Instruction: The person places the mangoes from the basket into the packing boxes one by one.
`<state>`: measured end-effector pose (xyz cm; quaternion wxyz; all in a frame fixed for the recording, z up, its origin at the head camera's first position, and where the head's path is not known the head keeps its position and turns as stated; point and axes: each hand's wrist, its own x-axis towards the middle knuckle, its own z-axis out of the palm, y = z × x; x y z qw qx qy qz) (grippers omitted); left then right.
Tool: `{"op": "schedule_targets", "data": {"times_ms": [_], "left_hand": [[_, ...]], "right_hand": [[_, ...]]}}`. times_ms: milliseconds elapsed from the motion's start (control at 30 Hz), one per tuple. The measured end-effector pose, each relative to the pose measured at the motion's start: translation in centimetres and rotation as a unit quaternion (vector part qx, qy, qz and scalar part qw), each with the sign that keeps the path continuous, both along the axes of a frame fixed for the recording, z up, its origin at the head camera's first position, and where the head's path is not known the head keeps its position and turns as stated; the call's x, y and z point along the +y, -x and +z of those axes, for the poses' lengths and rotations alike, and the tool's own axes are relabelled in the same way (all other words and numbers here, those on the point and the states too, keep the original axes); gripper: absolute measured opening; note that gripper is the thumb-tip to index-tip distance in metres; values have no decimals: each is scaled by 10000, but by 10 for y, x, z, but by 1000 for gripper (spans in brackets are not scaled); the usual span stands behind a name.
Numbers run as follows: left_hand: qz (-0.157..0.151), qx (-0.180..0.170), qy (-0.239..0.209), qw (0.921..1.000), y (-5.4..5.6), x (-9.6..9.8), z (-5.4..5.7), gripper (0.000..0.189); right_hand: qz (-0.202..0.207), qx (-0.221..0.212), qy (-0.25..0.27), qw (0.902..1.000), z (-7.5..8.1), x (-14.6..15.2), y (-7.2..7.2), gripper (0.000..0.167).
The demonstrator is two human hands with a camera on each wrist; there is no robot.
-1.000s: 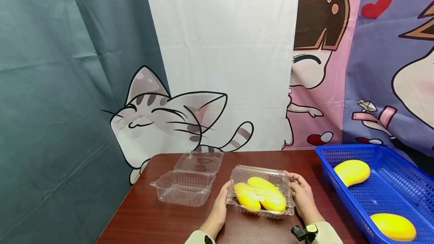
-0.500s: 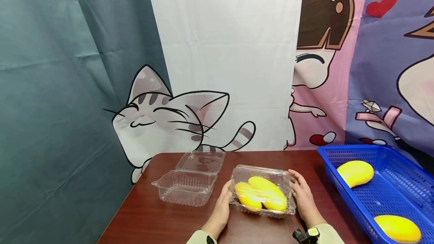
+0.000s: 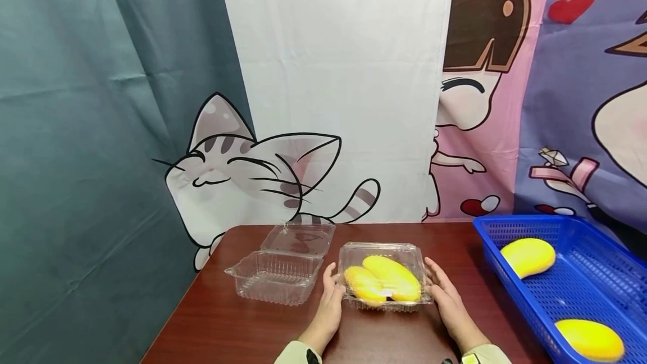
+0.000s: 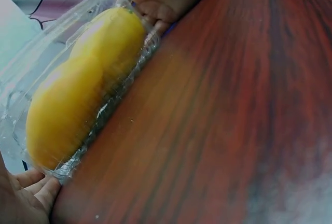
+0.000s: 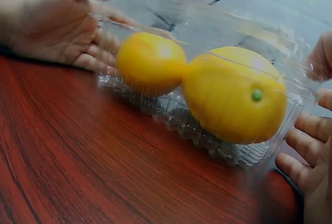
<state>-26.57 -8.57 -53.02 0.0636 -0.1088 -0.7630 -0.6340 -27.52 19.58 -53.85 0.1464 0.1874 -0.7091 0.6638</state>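
Clear container (image 3: 381,249), two yellow fruits (image 3: 391,278) visible inside, is located at the table (image 3: 242,330), between the hands; base contact cannot be determined. Left hand (image 3: 327,305) and right hand (image 3: 449,302) are spaced apart, fingers extended against opposite ends. Second container (image 3: 278,281), lid (image 3: 298,239) folded back, stands at left; blue basket (image 3: 581,291) is at right.

In the head view, the lidded box (image 3: 414,263) at five o'clock is colourless, its fruits (image 3: 396,278) plain yellow, one with a green stem tip (image 5: 257,95). The ribbed container (image 3: 278,281) at seven is colourless too; the basket (image 3: 525,228) at four, lattice-patterned blue. The counter (image 3: 227,324) is reddish-brown with dark grain. The backdrop (image 3: 354,60) runs teal at nine, white at twelve, purple at three, printed with a grey-striped cat (image 3: 273,170) and red heart (image 3: 573,5).
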Motion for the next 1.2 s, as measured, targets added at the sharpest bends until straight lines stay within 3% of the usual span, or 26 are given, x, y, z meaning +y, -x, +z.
{"op": "schedule_targets", "data": {"times_ms": [267, 433, 533, 633, 733, 833, 933, 1100, 1200], "left_hand": [[260, -401, 42, 9988, 4, 2, -1, 68], [599, -296, 955, 9932, 3, 0, -3, 68], [746, -168, 1478, 9861, 2, 0, -3, 63], [821, -98, 1975, 9768, 1, 2, -4, 56], [851, -53, 2381, 9675, 0, 5, -5, 57], [949, -35, 2502, 9635, 0, 8, -4, 58], [1133, 37, 2513, 9612, 3, 12, -2, 54], [1524, 208, 2519, 9555, 9, 17, 1, 49], [1662, 127, 2380, 9569, 9, 21, 1, 48]], "right_hand": [[79, 16, -88, 9999, -2, 0, 1, 67], [127, 153, -204, 9996, -1, 1, -1, 73], [-354, -138, -656, 9971, 1, 1, -3, 73], [-1099, -590, -1517, 9805, 3, 0, -4, 64], [-1683, -942, -2517, 9484, 5, -3, -3, 52], [-1910, -1143, -3158, 9223, 7, -9, -2, 53], [-1975, -1312, -3280, 9145, 8, -16, 1, 58], [-2064, -1394, -3189, 9145, 9, -27, 7, 62], [-2131, -1496, -3213, 9105, 11, -29, 7, 62]]}}
